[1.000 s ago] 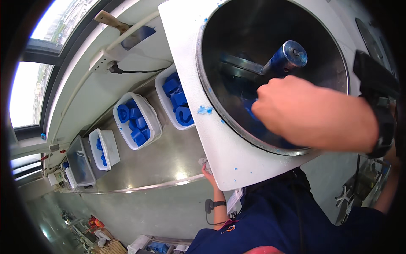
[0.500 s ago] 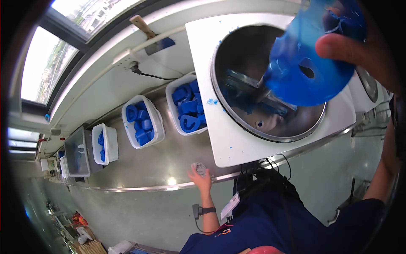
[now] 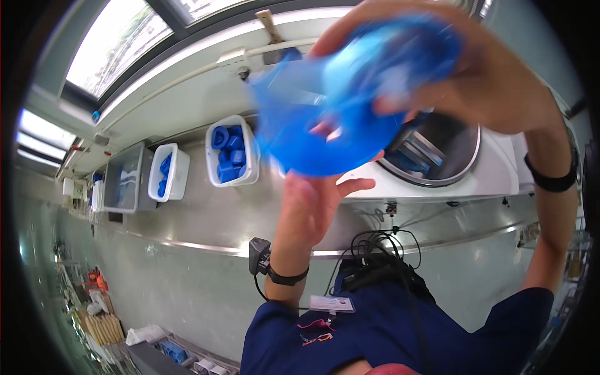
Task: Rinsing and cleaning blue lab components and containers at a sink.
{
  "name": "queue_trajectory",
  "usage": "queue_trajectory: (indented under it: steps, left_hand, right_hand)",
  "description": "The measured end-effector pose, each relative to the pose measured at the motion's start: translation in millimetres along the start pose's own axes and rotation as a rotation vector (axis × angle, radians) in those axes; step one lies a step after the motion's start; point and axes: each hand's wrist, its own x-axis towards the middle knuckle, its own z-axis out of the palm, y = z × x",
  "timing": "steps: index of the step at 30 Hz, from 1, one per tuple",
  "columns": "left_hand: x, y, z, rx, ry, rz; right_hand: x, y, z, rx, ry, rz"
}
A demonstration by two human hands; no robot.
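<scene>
My right hand (image 3: 484, 94) reaches in from the upper right, its fingers closed around a bunched part of a translucent blue flexible sheet (image 3: 331, 147). The sheet hangs in the air, blurred by motion, with a hole through its lower part. Below it is my left hand (image 3: 306, 203), raised, with the thumb stretched to the right. Its other fingers go behind the sheet and are mostly hidden, so I cannot tell whether they touch it. Behind the right hand, a round metal drum (image 3: 437, 150) opens in the top of a white machine (image 3: 494, 165).
White tubs (image 3: 253, 162) of blue moulded pieces stand on the metal counter (image 3: 206, 219), beside a grey bin (image 3: 128, 203). A scraper with a wooden handle (image 3: 269, 25) leans at the windowsill. Black cables (image 3: 381, 244) hang by the counter's front edge.
The blue sheet has moved left, away from over the drum, with my right hand. My left hand has left a small pale thing at the counter edge and risen to beneath the sheet.
</scene>
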Motion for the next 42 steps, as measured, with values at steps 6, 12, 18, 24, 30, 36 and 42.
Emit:
queue_trajectory:
  steps: [6, 12, 18, 24, 30, 36, 42]
  left_hand:
    - [-21.4, -8.0, -36.9, -0.250, 0.333, -0.056]
    - [-85.9, 11.9, -124.0, -0.449, 0.513, 0.137]
    - [-150.6, -15.4, -175.8, -0.410, 0.806, 0.099]
    - [-155.1, -43.0, -179.2, -0.383, 0.919, 0.052]
    - [-162.8, -58.1, -185.5, -0.350, 0.949, -0.037]
    - [-156.1, -66.4, -190.6, -0.365, 1.043, -0.109]
    - [-158.6, -60.5, -206.9, -0.336, 1.030, -0.087]
  right_hand:
    - [-10.1, 13.6, -10.5, -0.093, -0.289, 0.137]
    - [-11.4, 146.2, -51.8, -0.107, -0.147, 0.497]
    - [21.4, 208.1, 13.9, 0.127, -0.352, 1.032]
    - [25.2, 293.8, 45.8, 0.149, -0.412, 1.239]
    - [8.9, 357.1, 79.4, 0.168, -0.443, 1.035]
    - [-22.7, 363.9, 84.9, 0.090, -0.489, 1.008]
    - [-0.5, 287.1, 75.8, 0.137, -0.545, 0.987]
